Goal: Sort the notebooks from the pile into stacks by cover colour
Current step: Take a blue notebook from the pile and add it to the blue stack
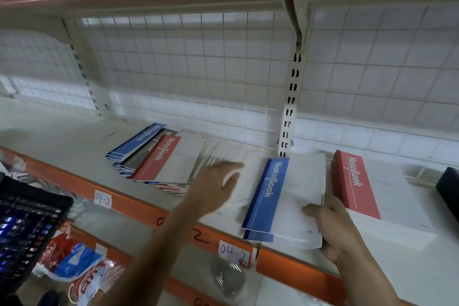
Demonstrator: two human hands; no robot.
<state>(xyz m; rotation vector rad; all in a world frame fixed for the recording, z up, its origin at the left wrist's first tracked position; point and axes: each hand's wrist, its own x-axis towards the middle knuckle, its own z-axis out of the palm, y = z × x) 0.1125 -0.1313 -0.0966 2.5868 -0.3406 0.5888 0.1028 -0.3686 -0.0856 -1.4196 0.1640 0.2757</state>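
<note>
A mixed pile of notebooks (pixel 159 156) lies on the shelf (pixel 62 136), with a red-spined one on top and blue and grey ones under it. My left hand (pixel 216 184) reaches toward the pile's right edge with fingers stretched out, blurred, holding nothing that I can make out. A stack of blue-spined notebooks (pixel 280 196) sits in the middle. My right hand (pixel 332 226) holds its right edge, thumb on top of the cover. A stack of red-spined notebooks (pixel 357 181) stands to the right of it.
A wire grid forms the shelf's back wall, with a slotted upright post (pixel 289 112) behind the blue stack. A dark object (pixel 448 189) sits at the far right. A black crate (pixel 27 231) and packaged goods (pixel 74 261) lie lower left, below the orange shelf edge (pixel 139 206).
</note>
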